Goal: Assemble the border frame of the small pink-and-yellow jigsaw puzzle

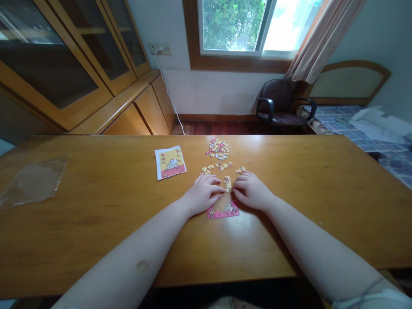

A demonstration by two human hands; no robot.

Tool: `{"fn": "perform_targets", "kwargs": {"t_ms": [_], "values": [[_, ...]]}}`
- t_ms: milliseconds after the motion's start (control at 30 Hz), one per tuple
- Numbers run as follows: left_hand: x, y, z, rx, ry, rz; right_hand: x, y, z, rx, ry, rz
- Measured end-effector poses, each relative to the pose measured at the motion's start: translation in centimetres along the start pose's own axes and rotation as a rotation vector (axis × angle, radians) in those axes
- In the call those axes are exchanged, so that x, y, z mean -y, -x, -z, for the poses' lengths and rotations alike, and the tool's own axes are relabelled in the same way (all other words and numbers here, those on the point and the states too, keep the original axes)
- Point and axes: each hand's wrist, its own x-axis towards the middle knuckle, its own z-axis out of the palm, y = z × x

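A short strip of joined jigsaw pieces (227, 183) lies on the table between my two hands. My left hand (206, 192) rests to its left with fingers apart, the index fingertip by the strip's lower left edge. On the other side, my right hand (252, 189) has its fingers bent and closed at the strip's right edge. Just below the hands is a joined pink puzzle border (223, 213), its left part partly hidden by my left hand. Loose yellow pieces (223, 166) lie above the strip, and another small cluster (240, 170) touches or nearly touches my right fingers.
A heap of loose puzzle pieces (219, 149) sits farther back. To the left lies a picture sheet (170, 162) with a white cartoon animal. A clear plastic bag (35, 180) is at the far left of the wooden table (106, 219). Behind stand a chair (278, 103) and cabinets (128, 116).
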Motion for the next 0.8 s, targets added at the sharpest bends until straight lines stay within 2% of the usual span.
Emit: {"fn": "perform_targets", "kwargs": {"t_ms": [467, 800], "values": [[-0.22, -0.02, 0.21, 0.042, -0.010, 0.028, -0.11, 0.03, -0.08, 0.003, 0.001, -0.004], [-0.12, 0.01, 0.11, 0.032, -0.017, 0.015, 0.01, 0.01, -0.04, 0.002, 0.016, -0.023]]}}
